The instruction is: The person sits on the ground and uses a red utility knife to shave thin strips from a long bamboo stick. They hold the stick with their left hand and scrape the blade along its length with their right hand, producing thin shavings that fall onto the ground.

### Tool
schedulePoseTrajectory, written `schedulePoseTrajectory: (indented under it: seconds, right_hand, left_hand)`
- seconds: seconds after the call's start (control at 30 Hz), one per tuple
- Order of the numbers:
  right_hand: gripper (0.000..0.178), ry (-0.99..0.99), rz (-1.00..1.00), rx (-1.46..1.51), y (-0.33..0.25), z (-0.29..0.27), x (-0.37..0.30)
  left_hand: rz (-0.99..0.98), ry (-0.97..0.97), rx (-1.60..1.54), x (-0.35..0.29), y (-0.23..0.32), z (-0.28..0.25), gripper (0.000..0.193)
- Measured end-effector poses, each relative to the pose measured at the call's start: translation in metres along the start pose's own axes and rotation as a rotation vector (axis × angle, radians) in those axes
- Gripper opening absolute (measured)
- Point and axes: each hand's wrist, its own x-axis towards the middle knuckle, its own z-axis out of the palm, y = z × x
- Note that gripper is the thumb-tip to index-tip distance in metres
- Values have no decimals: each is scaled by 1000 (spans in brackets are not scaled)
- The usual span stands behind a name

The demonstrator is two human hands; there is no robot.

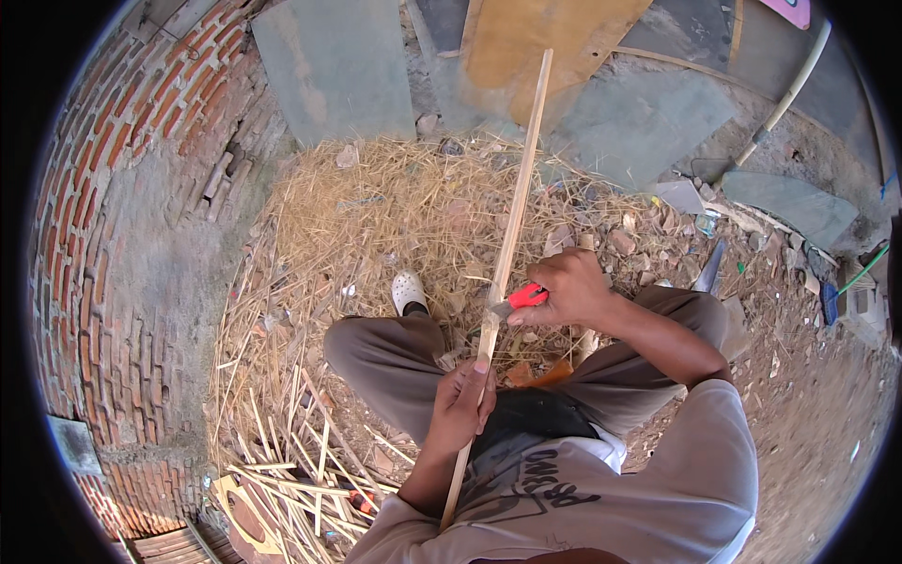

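A long pale bamboo strip (512, 226) runs from beside my body up and away from me, tilted slightly right at its far end. My left hand (462, 402) is wrapped round its lower part, near my lap. In my right hand (573, 289) is a red-handled utility knife (526, 296), fingers closed on the handle. Its blade meets the strip a little above my left hand. The blade's tip is too small to make out clearly.
Thin shavings (376, 188) cover the ground ahead. At lower left lies a heap of bamboo strips (319, 470). A brick wall (122, 235) rises on the left. Grey sheets (334, 70) and a tan board (536, 56) lean at the back. A pale pole (785, 94) stands at upper right.
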Motion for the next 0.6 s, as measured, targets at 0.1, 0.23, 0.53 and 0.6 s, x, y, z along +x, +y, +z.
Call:
schedulePoseTrajectory:
  seconds: [0.1,0.23,0.53,0.6]
  right_hand:
    - [67,24,121,-56,20,-1,10]
    - [68,56,108,-91,16,5,13]
    - [66,55,114,-178,40,-3,23]
    - [67,89,124,-178,44,-3,25]
  left_hand:
    - [10,1,-20,1,1,5,40]
    - [7,26,-21,2,4,2,39]
    - [16,41,86,4,8,8,35]
    - [33,35,128,6,5,5,35]
